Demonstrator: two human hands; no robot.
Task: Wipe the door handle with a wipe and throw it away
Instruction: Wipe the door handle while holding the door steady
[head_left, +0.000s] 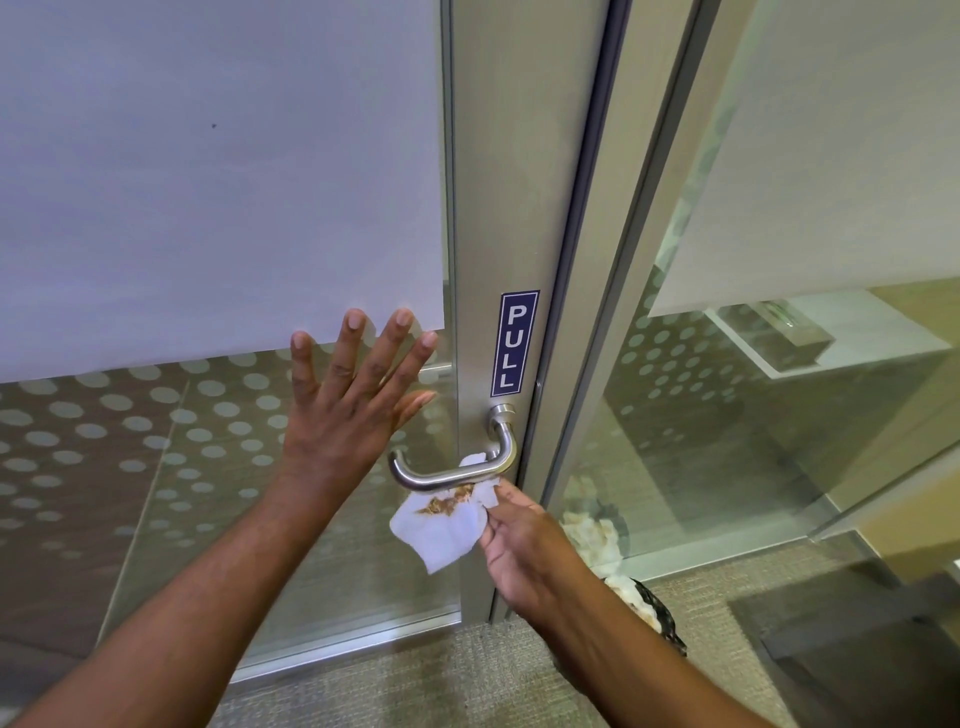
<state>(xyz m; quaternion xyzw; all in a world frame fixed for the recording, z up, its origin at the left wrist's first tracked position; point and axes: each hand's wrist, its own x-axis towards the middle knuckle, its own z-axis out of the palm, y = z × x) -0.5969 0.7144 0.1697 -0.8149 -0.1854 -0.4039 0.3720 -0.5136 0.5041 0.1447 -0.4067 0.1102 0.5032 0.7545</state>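
Glass door (218, 467) with a frosted upper panel and a band of pale dots below; brushed metal stile down its right edge. Blue "PULL" sign (514, 343) on the stile, just above the lever door handle (452, 470), which runs leftward from its mount. Beige carpet (426, 675) underfoot.

Left hand (353, 400) flat against the glass, fingers spread, left of the handle and apart from it, holding nothing. Right hand (524, 545) below and right of the handle, thumb and fingers pinched on the edge of a white wipe (441, 530). The wipe hangs just under the lever bar, its top tucked behind the bar, a brown smear across its upper middle.

Right of the door frame, a fixed glass wall (753, 415) angles away. At its foot, near the right forearm, a dark bin (660, 613) with crumpled pale wipes, partly hidden by the arm. Open carpet runs near and right.
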